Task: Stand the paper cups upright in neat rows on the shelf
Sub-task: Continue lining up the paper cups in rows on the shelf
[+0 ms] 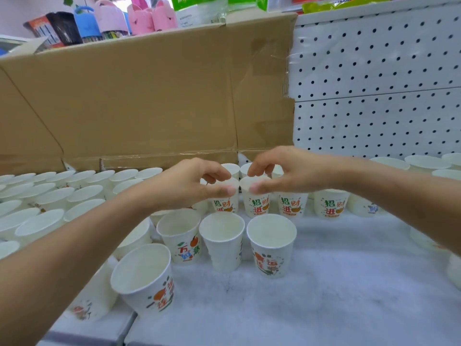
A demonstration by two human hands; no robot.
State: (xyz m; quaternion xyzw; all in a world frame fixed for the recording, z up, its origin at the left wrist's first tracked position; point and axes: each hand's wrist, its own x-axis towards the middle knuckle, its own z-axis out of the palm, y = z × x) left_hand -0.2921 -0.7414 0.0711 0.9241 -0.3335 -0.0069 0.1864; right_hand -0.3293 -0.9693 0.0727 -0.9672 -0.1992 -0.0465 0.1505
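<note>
Nearest, a printed paper cup (144, 278) leans at the shelf (324, 295) edge, its waxy white mouth tilted toward the camera. Behind it three cups (223, 242) stand upright on the pale, speckled shelf surface. Farther in, the left hand (189, 183) pinches the thin rolled rim of one cup (224, 203), and the right hand (282, 171) pinches its neighbour (257, 203). This looks like the aligning step; next, both likely need seating level and snug in their row. A creased cardboard sheet (149, 96) and white pegboard (374, 83) back the shelf.

cups (222, 236) crowd left, shelf (349, 283) bare right
</note>
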